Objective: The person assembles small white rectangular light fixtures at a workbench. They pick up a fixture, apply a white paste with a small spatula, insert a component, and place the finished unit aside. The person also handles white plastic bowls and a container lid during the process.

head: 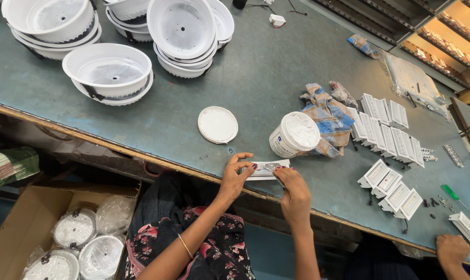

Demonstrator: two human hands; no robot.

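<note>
Both hands at bench edge: left hand (237, 175) and right hand (293, 193) pinch white module (266, 169); paste tub (294, 134) just behind.

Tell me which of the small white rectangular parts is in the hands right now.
The small white part at the table's near edge, held between the left hand and right hand. The other white parts lie untouched in rows farther right.

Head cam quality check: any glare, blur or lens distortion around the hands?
Head view: even, soft light and faint shadows; left hand and right hand sharp on the small white part; mild sheen in the white housings; wide-angle bend along the table edge; warm overexposed shelves at top right.
</note>
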